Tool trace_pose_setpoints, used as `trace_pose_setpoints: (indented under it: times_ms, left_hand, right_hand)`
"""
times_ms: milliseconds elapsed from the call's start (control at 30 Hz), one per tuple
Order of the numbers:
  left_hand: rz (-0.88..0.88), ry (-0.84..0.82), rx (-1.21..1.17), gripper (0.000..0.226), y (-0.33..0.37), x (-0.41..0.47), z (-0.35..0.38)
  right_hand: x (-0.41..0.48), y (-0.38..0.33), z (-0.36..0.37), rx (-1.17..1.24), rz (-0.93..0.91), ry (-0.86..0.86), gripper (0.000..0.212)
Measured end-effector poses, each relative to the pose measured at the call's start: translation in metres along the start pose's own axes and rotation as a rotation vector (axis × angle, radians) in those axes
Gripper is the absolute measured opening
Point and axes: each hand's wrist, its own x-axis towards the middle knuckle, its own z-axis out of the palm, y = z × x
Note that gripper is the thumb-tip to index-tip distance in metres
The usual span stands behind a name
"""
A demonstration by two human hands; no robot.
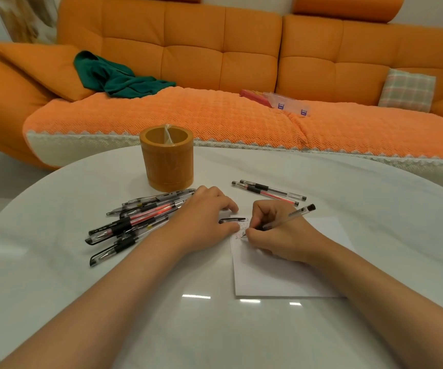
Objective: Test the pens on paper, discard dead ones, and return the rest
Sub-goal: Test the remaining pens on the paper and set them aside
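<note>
While my right hand [281, 235] pinches one pen [289, 217] near its tip, nib on the paper [281, 275], my left hand [204, 222] lies flat steadying it. Item, I judge: light, stiff, slick-barrelled; hold low.

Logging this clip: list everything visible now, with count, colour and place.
table: one, white, foreground
paper: one, white, under both hands
pen holder: one, amber, table's far side
loose pens: overlapping pile, black and red, left of paper
set-aside pens: two, clear, beyond paper
pen cap: one, black, paper's top-left corner
sofa: one, orange, behind table
cloth: one, green, sofa's left
plastic boxes: count unclear, clear, sofa seat
cushion: one, plaid, sofa's right
left hand: on paper's edge, cap between thumb and fingers, grip unclear
right hand: grips clear pen, tip on paper
</note>
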Motion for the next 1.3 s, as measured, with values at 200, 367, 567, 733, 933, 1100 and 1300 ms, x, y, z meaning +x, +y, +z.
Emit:
trace_pose_setpoints:
  times_ms: [200, 367, 567, 733, 933, 1100, 1300]
  left_hand:
    - [-0.021, 0.002, -0.008, 0.040, 0.0001, 0.0006, 0.0017]
    - [-0.020, -0.004, -0.022, 0.042, 0.0006, -0.0002, 0.0009]
    - [-0.023, -0.008, -0.014, 0.043, 0.0017, -0.0008, -0.0004]
    - [-0.032, -0.010, -0.009, 0.044, 0.0012, 0.0002, -0.0001]
    - [-0.032, -0.019, -0.015, 0.043, 0.0011, 0.0004, -0.0004]
    - [-0.031, -0.013, -0.021, 0.043, 0.0012, -0.0001, 0.0000]
    - [-0.041, -0.012, -0.012, 0.044, 0.0015, -0.0001, -0.0002]
  right_hand:
    - [0.0037, 0.0042, -0.0003, -0.017, 0.011, 0.022, 0.019]
    - [0.0040, 0.0053, 0.0000, -0.039, -0.013, 0.023, 0.020]
    - [0.0028, 0.0014, 0.0005, -0.078, -0.025, 0.002, 0.022]
    - [0.0017, 0.0080, -0.0009, -0.047, -0.050, 0.073, 0.020]
    - [0.0021, 0.0081, 0.0016, -0.083, -0.073, 0.045, 0.021]
    - [0.0012, 0.0069, 0.0022, -0.112, -0.075, 0.033, 0.021]
    - [-0.0014, 0.0071, 0.0024, -0.125, -0.092, 0.063, 0.019]
